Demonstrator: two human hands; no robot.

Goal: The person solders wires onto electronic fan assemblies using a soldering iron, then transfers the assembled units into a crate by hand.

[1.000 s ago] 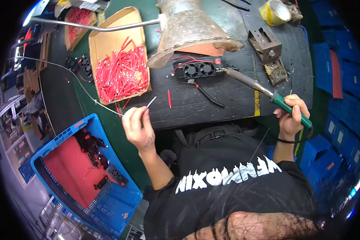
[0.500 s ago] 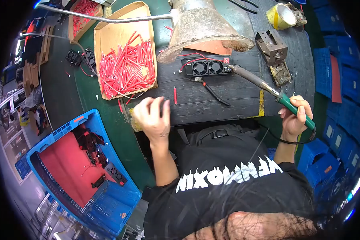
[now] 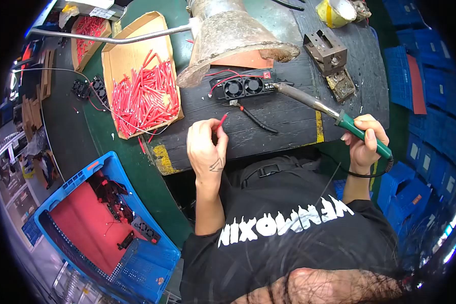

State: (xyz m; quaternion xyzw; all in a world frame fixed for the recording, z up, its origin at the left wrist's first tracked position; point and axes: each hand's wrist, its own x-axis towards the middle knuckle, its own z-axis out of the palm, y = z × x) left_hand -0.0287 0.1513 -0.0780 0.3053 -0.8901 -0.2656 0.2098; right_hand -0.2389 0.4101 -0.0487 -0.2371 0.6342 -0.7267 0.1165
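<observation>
Between the fingertips of my left hand (image 3: 206,146) is a short red wire (image 3: 223,120), its end pointing up and away from me. My right hand (image 3: 366,142) is wrapped round the green handle of a soldering iron (image 3: 309,101). The iron's tip rests at the right end of a black twin-fan unit (image 3: 243,88), by its terminals. A red-and-white part (image 3: 267,75) sits on that end, and a thin red wire runs along the unit's top. A black cable (image 3: 258,120) with a red band lies in front of the unit.
Left of the unit is a cardboard tray (image 3: 173,76) heaped with red wires. A metal funnel hood (image 3: 228,38) hangs behind the unit. Back right stands a metal iron stand (image 3: 327,53). At lower left, a blue crate (image 3: 137,202) holds fan parts.
My left hand has closed on the red wire that lay on the table and lifted it. The iron stays at the unit's right end; the whole view has shifted slightly left.
</observation>
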